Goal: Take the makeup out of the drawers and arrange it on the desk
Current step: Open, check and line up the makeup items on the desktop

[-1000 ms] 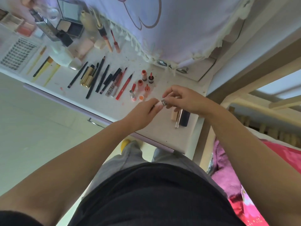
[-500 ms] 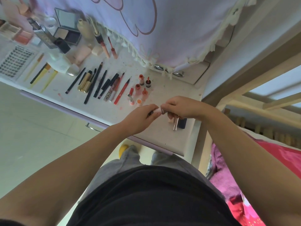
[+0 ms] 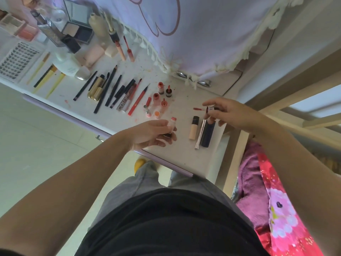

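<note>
My left hand (image 3: 153,133) grips a small lip-gloss bottle (image 3: 172,123) with a pale body and red neck, just above the white desk (image 3: 177,150). My right hand (image 3: 227,113) pinches the bottle's cap with its red-tipped applicator wand (image 3: 203,109), held off to the right of the bottle. Beneath the right hand lie a beige concealer tube (image 3: 193,128), a silver stick (image 3: 201,134) and a dark blue tube (image 3: 208,134). Small red and orange lip products (image 3: 159,97) stand in a cluster beyond my left hand.
Pencils, liners and gold mascaras (image 3: 108,89) lie in a row on the desk. Farther back sit brushes (image 3: 48,74), a lash tray (image 3: 16,61), an open compact (image 3: 78,24) and bottles. A lilac cloth (image 3: 184,30) hangs at the back. A pink floral blanket (image 3: 287,209) is at right.
The cap with its wand has come out of the bottle. My hands, together a moment ago, have drawn apart, the right one moving right with the wand and the left keeping the bottle.
</note>
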`<state>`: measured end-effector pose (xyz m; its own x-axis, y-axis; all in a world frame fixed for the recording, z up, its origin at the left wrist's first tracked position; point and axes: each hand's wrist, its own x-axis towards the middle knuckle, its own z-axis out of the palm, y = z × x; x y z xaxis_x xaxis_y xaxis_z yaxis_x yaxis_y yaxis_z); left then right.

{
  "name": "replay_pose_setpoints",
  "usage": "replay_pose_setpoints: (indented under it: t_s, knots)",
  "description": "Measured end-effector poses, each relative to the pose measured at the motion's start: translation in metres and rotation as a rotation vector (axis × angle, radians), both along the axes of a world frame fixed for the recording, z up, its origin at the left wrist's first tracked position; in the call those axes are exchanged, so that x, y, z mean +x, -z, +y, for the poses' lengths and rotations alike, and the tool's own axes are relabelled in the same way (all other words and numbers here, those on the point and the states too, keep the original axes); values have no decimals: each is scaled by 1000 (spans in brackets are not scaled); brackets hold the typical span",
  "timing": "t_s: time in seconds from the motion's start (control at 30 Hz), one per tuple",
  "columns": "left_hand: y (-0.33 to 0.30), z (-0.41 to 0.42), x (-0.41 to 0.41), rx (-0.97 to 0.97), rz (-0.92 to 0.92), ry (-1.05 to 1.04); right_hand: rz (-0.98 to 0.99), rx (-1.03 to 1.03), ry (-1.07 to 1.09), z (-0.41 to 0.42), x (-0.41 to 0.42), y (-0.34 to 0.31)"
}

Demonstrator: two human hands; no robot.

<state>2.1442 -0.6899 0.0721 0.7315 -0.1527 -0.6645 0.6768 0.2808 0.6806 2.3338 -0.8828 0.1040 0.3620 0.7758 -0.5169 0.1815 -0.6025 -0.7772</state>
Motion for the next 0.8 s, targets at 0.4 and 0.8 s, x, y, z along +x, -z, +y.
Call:
replay_pose_setpoints:
  t_s: [0.4,0.8]
  knots:
    - [37,-59,37,1062,-216,-413,-416,97,26,30,0,60]
    - [50,-58,73,1083,-32,-491,-523,127,-55,65,10,96]
